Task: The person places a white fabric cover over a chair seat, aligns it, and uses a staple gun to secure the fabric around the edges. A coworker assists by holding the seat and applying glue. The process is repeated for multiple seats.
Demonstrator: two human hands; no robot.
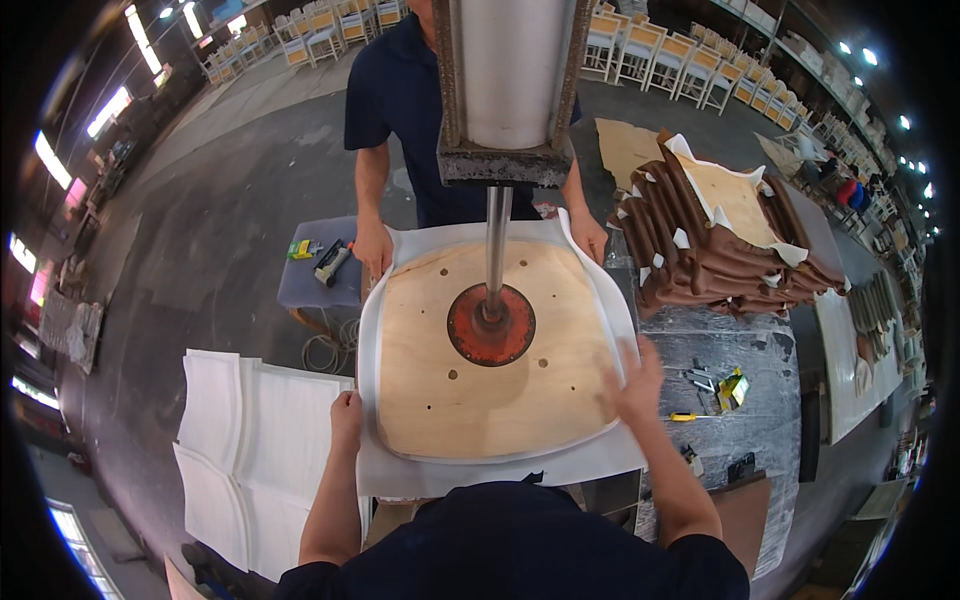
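Observation:
A plywood seat panel (480, 410) with small holes lies on white padding, over a white cover sheet (400, 478) that sticks out around it. From above, a press rod (499, 235) ends in a round red plate (510, 335) resting on the panel's middle. My left hand (346, 420) is closed at the sheet's left edge, beside the panel. At the right edge, my right hand (637, 385) is blurred, its thumb and fingers apart over the panel and padding. Across from me, another person's two hands (374, 246) are at the sheet's far corners.
White shaped pads (270, 430) lie at the left. A stool (318, 262) carries a staple gun (333, 262). On the right table (740, 335) are brown covered seats (715, 240) in a pile, a yellow box (733, 390) and small tools. The press cylinder (508, 80) blocks part of the view.

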